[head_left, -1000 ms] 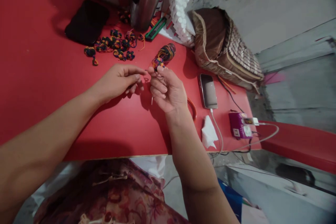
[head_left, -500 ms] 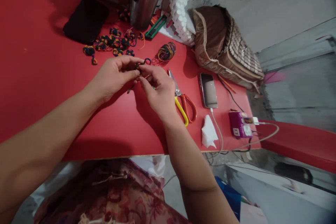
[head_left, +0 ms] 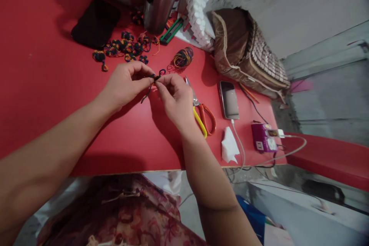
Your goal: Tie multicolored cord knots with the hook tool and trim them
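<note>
Over the red table [head_left: 123,142], in from its near edge, left hand [head_left: 122,86] and right hand [head_left: 178,102] pinch multicoloured yarn [head_left: 156,77], close handwork likely needing steady tension next.

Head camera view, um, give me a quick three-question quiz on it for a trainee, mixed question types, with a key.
1. Fill in: the left hand and the right hand together pinch a piece of dark ____.
2. Choose: the scissors have handles that are A) both blue, B) one yellow, one orange-red, C) both black.
3. True or false: the plugged-in smartphone lies farther from the right hand than the scissors do.
Key: 1. yarn; 2. B; 3. true.
</note>
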`<action>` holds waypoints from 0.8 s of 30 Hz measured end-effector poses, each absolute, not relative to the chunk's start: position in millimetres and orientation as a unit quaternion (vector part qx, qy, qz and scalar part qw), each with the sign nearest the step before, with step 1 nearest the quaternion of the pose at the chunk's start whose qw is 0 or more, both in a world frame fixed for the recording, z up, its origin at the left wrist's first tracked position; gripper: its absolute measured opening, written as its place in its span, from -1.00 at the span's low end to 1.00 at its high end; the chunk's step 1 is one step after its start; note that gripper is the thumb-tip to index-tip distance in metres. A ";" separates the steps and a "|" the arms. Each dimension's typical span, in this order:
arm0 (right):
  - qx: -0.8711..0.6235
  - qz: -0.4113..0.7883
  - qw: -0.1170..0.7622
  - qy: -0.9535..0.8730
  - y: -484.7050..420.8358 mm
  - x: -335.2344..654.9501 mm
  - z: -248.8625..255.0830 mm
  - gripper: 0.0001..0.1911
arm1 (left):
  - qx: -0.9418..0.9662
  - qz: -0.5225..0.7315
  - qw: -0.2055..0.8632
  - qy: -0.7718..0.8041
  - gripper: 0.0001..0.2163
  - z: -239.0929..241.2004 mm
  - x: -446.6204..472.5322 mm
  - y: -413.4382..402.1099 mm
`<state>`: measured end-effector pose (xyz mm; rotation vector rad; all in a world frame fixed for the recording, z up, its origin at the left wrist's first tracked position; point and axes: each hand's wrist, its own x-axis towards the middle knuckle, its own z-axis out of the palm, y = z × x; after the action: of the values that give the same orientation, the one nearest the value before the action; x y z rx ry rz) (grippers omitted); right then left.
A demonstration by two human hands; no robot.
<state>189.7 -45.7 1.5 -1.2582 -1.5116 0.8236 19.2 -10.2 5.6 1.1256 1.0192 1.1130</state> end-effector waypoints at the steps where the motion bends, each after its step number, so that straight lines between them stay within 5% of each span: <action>1: -0.512 0.342 0.481 -0.624 -46.0 188.8 1.7 -0.85 | 0.488 0.479 0.585 0.436 -0.81 5.0 19.2 -10.1; 8: -0.527 0.363 0.498 -0.585 -49.2 185.9 8.4 -0.72 | 0.508 0.499 0.539 0.450 -0.74 2.2 16.6 -2.7; 15: -0.454 0.513 0.538 -0.492 -57.0 178.6 19.5 -0.59 | 0.535 0.484 0.559 0.408 -0.61 0.9 12.8 -6.9; 24: -0.449 0.536 0.569 -0.434 -48.6 181.6 16.9 -0.50 | 0.582 0.435 0.582 0.364 -0.85 8.1 14.8 -13.9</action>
<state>181.6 -48.6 16.9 -1.0539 -1.0184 1.2576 14.8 -13.9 8.1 1.3598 0.8508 1.0161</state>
